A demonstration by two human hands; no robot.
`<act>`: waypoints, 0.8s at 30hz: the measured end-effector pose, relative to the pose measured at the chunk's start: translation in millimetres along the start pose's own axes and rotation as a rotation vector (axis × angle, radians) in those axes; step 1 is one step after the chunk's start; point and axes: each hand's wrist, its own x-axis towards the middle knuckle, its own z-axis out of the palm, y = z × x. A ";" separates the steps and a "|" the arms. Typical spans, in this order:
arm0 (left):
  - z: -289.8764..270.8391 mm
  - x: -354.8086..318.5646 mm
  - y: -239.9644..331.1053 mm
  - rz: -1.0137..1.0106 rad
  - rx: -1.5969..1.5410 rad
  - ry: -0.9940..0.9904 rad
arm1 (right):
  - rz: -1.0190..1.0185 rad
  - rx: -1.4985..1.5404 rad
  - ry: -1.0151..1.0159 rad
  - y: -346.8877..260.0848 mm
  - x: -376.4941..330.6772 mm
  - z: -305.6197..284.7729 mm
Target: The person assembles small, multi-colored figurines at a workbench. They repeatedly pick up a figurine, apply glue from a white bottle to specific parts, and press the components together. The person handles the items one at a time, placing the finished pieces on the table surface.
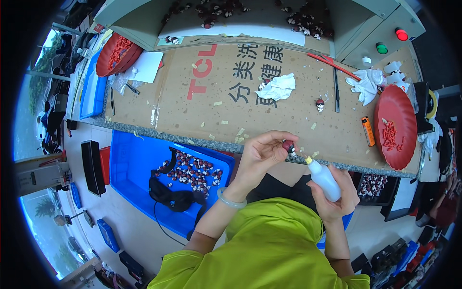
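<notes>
Between the fingertips of my left hand (263, 156) is a small dark red and white figurine (288, 146), held just over the front edge of the bench. My right hand (338, 196) is wrapped round a white squeeze bottle (324, 179) with a yellow-based nozzle (308, 159). The bottle tilts up to the left, its thin tip close to the figurine; whether they touch I cannot tell. Another such figurine (320, 104) stands on the cardboard, and a crumpled white tissue (277, 87) lies left of it, partly covering something dark red.
Cardboard (183, 111) covers the bench. A red dish (407, 125) of small red pieces stands right, beside an orange tube (368, 131); another red dish (108, 67) is far left. A blue bin (139, 178) below holds several figurines. A grey cabinet (365, 41) with buttons stands behind.
</notes>
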 end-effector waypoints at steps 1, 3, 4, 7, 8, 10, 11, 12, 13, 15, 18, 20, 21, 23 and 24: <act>0.8 -0.6 0.8 -0.005 -0.007 0.009 | -0.012 -0.010 -0.004 -0.3 0.8 -0.3; 1.0 -1.3 1.1 -0.002 -0.010 0.013 | -0.037 -0.030 -0.011 -0.7 1.8 -0.5; 0.6 -1.3 0.7 0.006 -0.005 0.007 | -0.047 -0.027 -0.010 -0.9 2.4 0.2; -0.3 -1.8 -1.1 0.012 0.002 0.009 | -0.061 -0.025 -0.016 -2.0 3.9 1.4; -0.4 -2.0 -1.6 0.012 0.002 0.013 | -0.057 -0.028 -0.021 -2.2 4.0 1.0; 1.8 -2.5 1.0 0.011 -0.007 0.020 | -0.049 -0.030 -0.026 -2.4 3.9 1.2; 2.5 -2.8 2.0 0.011 -0.012 0.023 | -0.045 -0.030 -0.025 -2.5 3.5 1.5; 2.1 -2.9 1.8 0.012 -0.006 0.024 | -0.041 -0.030 -0.025 -2.7 3.3 1.4; 1.4 -2.8 1.4 0.014 0.000 0.025 | -0.038 -0.030 -0.028 -3.3 3.7 1.4; 0.6 -3.0 1.2 0.015 0.008 0.027 | -0.033 -0.029 -0.036 -4.5 4.3 1.6; 0.1 -3.1 1.2 0.015 0.011 0.029 | -0.043 -0.037 -0.041 -4.3 4.4 2.1; -0.2 -2.6 0.7 0.022 0.011 0.025 | -0.063 -0.047 -0.045 -4.3 5.3 1.8; -0.6 -2.9 0.4 0.021 0.009 0.028 | -0.073 -0.051 -0.047 -4.2 5.3 1.7; -1.5 -3.6 -0.3 0.018 0.007 0.034 | -0.082 -0.051 -0.053 -3.9 4.7 1.4; -1.8 -3.5 -0.5 0.012 0.004 0.035 | -0.085 -0.051 -0.057 -4.3 4.9 1.1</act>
